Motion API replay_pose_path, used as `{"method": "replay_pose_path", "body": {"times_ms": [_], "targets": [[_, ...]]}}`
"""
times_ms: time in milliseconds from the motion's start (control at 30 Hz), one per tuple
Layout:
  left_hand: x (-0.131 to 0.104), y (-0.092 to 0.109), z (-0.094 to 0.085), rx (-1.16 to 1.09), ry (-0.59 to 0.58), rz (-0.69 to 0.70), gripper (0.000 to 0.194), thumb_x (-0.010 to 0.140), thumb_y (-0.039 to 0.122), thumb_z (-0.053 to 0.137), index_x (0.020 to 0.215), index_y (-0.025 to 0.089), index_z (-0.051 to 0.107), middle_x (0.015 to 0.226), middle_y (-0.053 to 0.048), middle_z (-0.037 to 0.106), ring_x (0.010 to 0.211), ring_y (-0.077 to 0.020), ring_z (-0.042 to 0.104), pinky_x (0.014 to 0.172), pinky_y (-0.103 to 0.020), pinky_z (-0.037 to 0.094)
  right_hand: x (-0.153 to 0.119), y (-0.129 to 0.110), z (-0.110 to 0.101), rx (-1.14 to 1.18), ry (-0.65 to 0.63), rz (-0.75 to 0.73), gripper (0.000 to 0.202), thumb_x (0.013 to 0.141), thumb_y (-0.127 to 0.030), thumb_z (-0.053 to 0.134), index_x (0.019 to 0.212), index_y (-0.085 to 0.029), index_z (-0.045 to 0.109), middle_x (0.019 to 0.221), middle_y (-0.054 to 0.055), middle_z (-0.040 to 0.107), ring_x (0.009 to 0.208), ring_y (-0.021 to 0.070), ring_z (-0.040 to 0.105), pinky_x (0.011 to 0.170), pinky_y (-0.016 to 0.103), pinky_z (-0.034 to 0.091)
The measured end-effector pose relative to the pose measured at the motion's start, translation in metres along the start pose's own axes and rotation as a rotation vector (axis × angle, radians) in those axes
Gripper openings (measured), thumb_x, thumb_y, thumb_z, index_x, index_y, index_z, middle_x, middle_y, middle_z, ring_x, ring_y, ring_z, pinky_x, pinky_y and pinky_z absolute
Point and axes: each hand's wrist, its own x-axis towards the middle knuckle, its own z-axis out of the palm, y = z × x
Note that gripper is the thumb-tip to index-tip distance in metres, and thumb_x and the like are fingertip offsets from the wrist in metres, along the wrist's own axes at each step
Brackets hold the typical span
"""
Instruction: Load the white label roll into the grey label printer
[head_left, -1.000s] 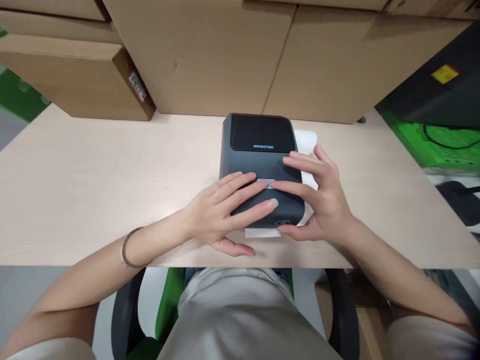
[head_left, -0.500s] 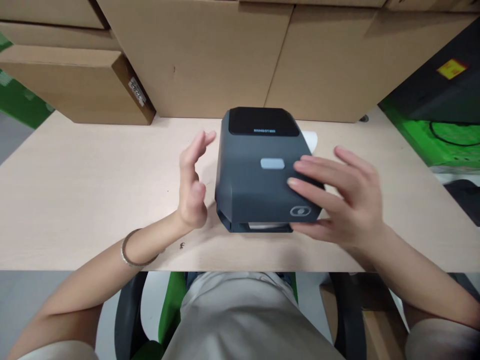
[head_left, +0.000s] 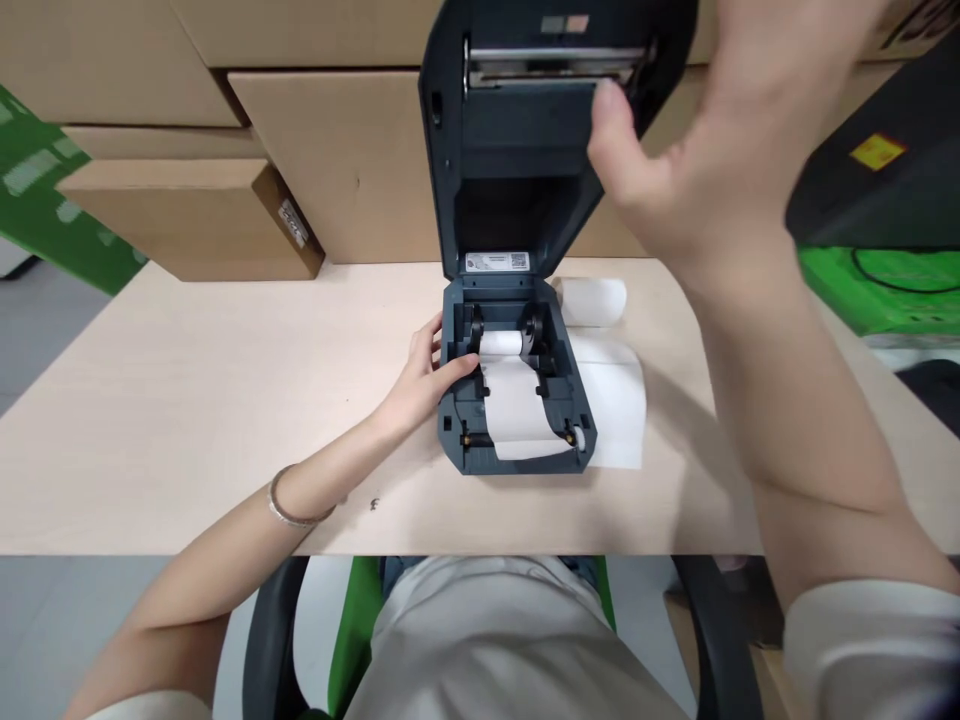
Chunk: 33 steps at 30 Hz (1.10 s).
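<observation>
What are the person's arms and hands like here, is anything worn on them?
Both hands are bare, with no gloves and no rings that I can see. The left hand has a thin silver bangle around its wrist. The right hand has nothing on its wrist. Both forearms are uncovered; short pale sleeves show only at the upper arms, near the bottom corners of the picture.

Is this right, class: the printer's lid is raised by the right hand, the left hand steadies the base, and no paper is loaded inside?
Not quite. The head view shows a white paper roll loaded inside the printer. The rest holds: the right hand has the lid raised, and the left hand steadies the base.
</observation>
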Motion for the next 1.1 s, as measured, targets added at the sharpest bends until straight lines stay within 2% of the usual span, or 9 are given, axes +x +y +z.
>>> {"method": "replay_pose_path", "body": {"times_ms": [100, 233, 400, 533, 633, 733, 933, 1033, 1100], "targets": [[0.001, 0.003, -0.001, 0.062, 0.025, 0.002, 0.072, 0.092, 0.039, 0.077, 0.159, 0.034, 0.052, 0.165, -0.011, 0.047, 0.151, -0.0369, 0.051, 0.124, -0.054, 0.052, 0.029, -0.002, 0.012, -0.215, 0.073, 0.113, 0.067, 0.106, -0.054, 0.047, 0.161, -0.016, 0.049, 0.165, 0.016, 0.049, 0.156, 0.04, 0.048, 0.129, 0.059, 0.038], [0.001, 0.011, 0.0, 0.144, 0.032, 0.028, 0.073, 0.09, 0.035, 0.074, 0.16, 0.027, 0.054, 0.159, -0.013, 0.054, 0.143, -0.0349, 0.059, 0.118, -0.051, 0.056, 0.049, -0.004, 0.018, -0.125, 0.035, 0.156, 0.068, 0.106, -0.039, 0.05, 0.164, -0.005, 0.043, 0.168, 0.02, 0.048, 0.158, 0.0314, 0.048, 0.129, 0.049, 0.039], [-0.001, 0.018, 0.003, 0.171, 0.015, 0.076, 0.07, 0.091, 0.027, 0.065, 0.16, 0.02, 0.056, 0.144, -0.011, 0.072, 0.127, -0.0297, 0.069, 0.101, -0.04, 0.061, 0.029, -0.03, 0.007, -0.207, 0.091, 0.131, 0.07, 0.108, -0.047, 0.038, 0.161, -0.006, 0.056, 0.167, 0.017, 0.053, 0.166, 0.0506, 0.03, 0.132, 0.062, 0.02], [-0.001, 0.018, 0.002, 0.247, -0.002, 0.164, 0.07, 0.091, 0.02, 0.053, 0.161, 0.019, 0.056, 0.147, -0.008, 0.074, 0.118, -0.0257, 0.072, 0.1, -0.037, 0.059, -0.002, -0.052, 0.027, -0.238, -0.425, -0.252, 0.042, 0.104, -0.023, 0.045, 0.129, -0.014, 0.078, 0.135, 0.019, 0.075, 0.132, 0.0406, 0.068, 0.114, 0.059, 0.047], [-0.001, 0.016, 0.001, 0.307, 0.012, 0.215, 0.068, 0.091, 0.02, 0.047, 0.159, 0.017, 0.057, 0.153, -0.008, 0.071, 0.127, -0.0277, 0.07, 0.11, -0.04, 0.055, -0.019, -0.056, 0.058, -0.247, -0.794, -0.272, 0.023, 0.096, -0.02, 0.063, 0.105, -0.013, 0.082, 0.111, 0.019, 0.082, 0.105, 0.0365, 0.076, 0.096, 0.047, 0.053], [-0.001, 0.015, 0.0, 0.317, 0.012, 0.232, 0.067, 0.092, 0.021, 0.048, 0.158, 0.017, 0.058, 0.155, -0.008, 0.07, 0.133, -0.0294, 0.068, 0.115, -0.042, 0.054, -0.028, -0.053, 0.082, -0.221, -0.939, -0.258, 0.019, 0.093, -0.015, 0.064, 0.096, -0.013, 0.083, 0.104, 0.017, 0.083, 0.093, 0.0307, 0.077, 0.086, 0.04, 0.051], [-0.001, 0.015, -0.001, 0.317, -0.007, 0.227, 0.065, 0.093, 0.022, 0.048, 0.158, 0.017, 0.056, 0.148, -0.01, 0.074, 0.125, -0.0287, 0.071, 0.112, -0.043, 0.056, -0.035, -0.042, 0.054, -0.15, -0.717, -0.264, 0.031, 0.094, -0.018, 0.063, 0.121, -0.012, 0.077, 0.127, 0.017, 0.08, 0.118, 0.0315, 0.072, 0.115, 0.044, 0.042], [-0.001, 0.014, -0.001, 0.321, -0.013, 0.249, 0.067, 0.093, 0.021, 0.048, 0.159, 0.018, 0.055, 0.154, -0.009, 0.071, 0.13, -0.0288, 0.07, 0.114, -0.043, 0.055, -0.045, -0.012, 0.008, -0.079, -0.414, -0.114, 0.033, 0.092, -0.031, 0.067, 0.121, -0.019, 0.075, 0.119, 0.013, 0.08, 0.114, 0.0338, 0.072, 0.106, 0.047, 0.046], [0.0, 0.013, -0.001, 0.309, -0.006, 0.247, 0.068, 0.093, 0.021, 0.049, 0.161, 0.019, 0.054, 0.158, -0.009, 0.068, 0.135, -0.0293, 0.067, 0.117, -0.043, 0.053, -0.053, 0.022, -0.02, -0.075, -0.373, -0.013, 0.034, 0.089, -0.037, 0.07, 0.119, -0.021, 0.075, 0.116, 0.013, 0.079, 0.105, 0.033, 0.073, 0.092, 0.046, 0.05]]}}
